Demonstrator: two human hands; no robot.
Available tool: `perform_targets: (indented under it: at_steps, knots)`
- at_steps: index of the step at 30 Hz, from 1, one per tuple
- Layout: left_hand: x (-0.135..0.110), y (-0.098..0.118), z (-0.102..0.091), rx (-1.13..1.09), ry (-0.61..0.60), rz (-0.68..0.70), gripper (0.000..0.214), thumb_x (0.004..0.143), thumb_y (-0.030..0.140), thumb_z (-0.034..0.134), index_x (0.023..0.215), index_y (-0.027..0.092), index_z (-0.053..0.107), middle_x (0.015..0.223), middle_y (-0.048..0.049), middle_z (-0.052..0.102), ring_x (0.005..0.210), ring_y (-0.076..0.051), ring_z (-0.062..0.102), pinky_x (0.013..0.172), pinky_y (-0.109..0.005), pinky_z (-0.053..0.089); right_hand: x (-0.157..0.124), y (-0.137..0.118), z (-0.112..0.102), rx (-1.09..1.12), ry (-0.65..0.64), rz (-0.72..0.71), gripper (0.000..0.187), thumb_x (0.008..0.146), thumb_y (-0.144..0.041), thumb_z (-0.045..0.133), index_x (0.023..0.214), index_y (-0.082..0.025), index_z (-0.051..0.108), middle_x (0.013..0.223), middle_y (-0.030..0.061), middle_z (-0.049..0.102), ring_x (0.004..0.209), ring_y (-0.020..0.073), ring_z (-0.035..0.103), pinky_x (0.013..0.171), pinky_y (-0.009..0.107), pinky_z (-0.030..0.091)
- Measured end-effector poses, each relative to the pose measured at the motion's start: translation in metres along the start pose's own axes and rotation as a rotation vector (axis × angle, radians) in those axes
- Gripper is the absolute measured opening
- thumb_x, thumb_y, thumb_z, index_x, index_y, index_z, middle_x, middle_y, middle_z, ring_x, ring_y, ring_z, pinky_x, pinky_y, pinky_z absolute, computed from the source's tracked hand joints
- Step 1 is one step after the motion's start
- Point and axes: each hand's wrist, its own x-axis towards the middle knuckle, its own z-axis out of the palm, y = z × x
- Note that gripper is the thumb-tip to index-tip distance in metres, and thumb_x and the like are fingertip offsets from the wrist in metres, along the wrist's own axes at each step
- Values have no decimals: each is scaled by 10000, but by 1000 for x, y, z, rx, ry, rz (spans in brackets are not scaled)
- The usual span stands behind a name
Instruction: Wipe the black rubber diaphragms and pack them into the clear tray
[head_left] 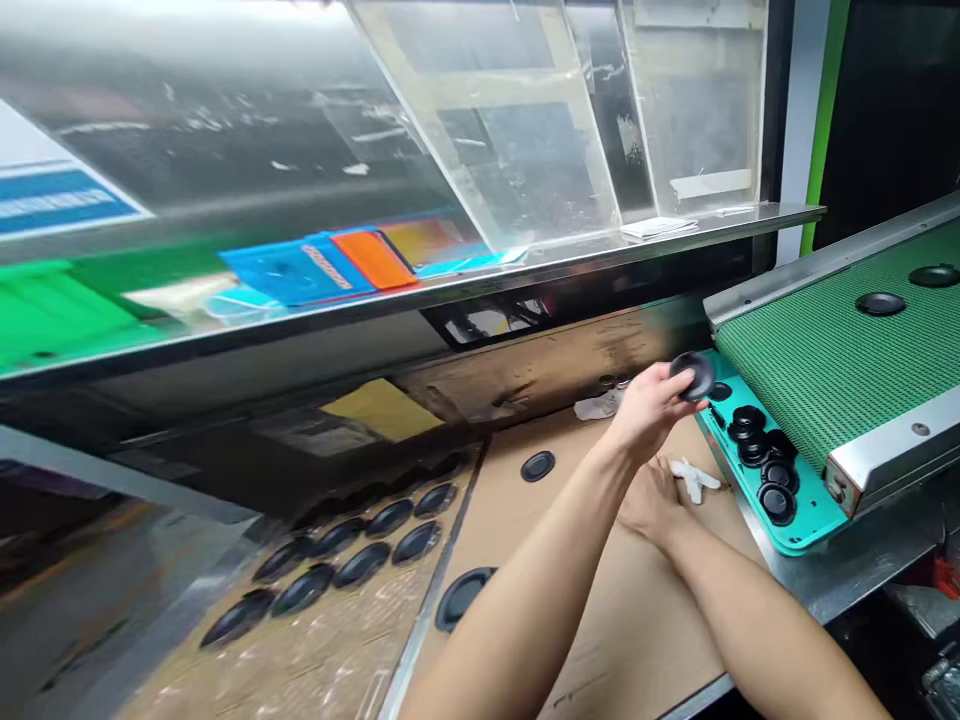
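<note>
My left hand (651,408) is raised over the cardboard-covered bench, fingers closed on a round black plastic cap (694,374) next to the teal tray (808,530). My right hand (651,497) lies low on the cardboard beneath the left wrist; its fingers are hidden. The teal tray holds several black caps (759,455) at the foot of the green conveyor belt (825,360). One small black cap (537,466) lies loose on the cardboard, and a larger black disc (460,596) sits nearer me.
Rows of black caps (345,560) lie on the cardboard at the left. Two more caps (880,303) ride the conveyor. A white scrap (694,478) lies by my right hand. A clear angled guard (480,130) and a steel shelf (675,235) hang overhead.
</note>
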Motion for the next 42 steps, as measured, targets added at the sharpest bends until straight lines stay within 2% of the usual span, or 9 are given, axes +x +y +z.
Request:
perform_targets:
  at_steps: [5,9,15,18,23,28,33,38,42]
  knots:
    - [-87,-29,-113,-322,429,-130,153,768,17,626,886,110,654,893,-108,704,728,-136,642,539,-177,521,-3,0,4,-83,34,-28,345,930,-336,527,1209,-179,658,1175,145,645,1107,299,536,932,413,411]
    - [-124,-50,-158,-576,495,-167,177,739,18,510,832,112,627,783,-95,649,580,-119,543,425,-185,410,-3,3,7,-137,71,-106,344,953,-363,520,1242,-233,654,1132,112,645,1094,285,525,926,396,400]
    - [-135,-48,-167,-767,411,-125,276,808,89,509,1022,159,668,950,-119,702,747,-206,652,629,-315,517,2,8,5,-177,96,-137,361,956,-368,554,1278,-244,660,1146,94,661,1094,270,537,961,372,398]
    - [-135,-45,-169,-806,374,-79,234,892,225,484,970,117,677,942,-151,700,739,-222,649,592,-306,482,4,10,4,-202,98,-187,355,960,-371,552,1268,-235,664,1150,92,670,1076,270,552,952,373,413]
    - [-131,-46,-173,-759,372,38,519,996,503,366,945,101,690,850,-165,685,661,-215,616,528,-295,425,7,15,6,-238,123,-228,367,948,-388,572,1255,-212,672,1155,99,682,1041,285,569,941,398,436]
    - [-127,-49,-177,-753,384,57,435,1029,384,357,989,112,694,873,-145,696,687,-195,627,559,-279,440,11,19,7,-169,153,-253,379,933,-403,590,1227,-185,688,1138,112,688,1072,288,582,960,397,452]
    - [-126,-48,-180,-796,367,16,409,1034,386,385,1072,125,698,982,-141,711,759,-211,649,618,-313,494,12,16,7,-125,178,-201,394,920,-434,595,1203,-182,701,1133,118,696,1087,286,594,968,396,459]
    - [-125,-49,-182,-811,395,16,404,1031,372,391,1087,121,702,1007,-154,715,794,-223,659,629,-320,504,6,8,-23,-243,65,-163,393,953,-518,527,1177,-261,723,1235,90,672,1139,280,578,986,410,440]
    - [-124,-50,-181,-829,405,17,381,1015,345,406,1087,115,701,1013,-160,717,793,-232,665,634,-326,504,2,26,-63,-496,-2,77,377,896,-465,594,1193,-255,693,1282,129,648,1140,335,577,891,448,467]
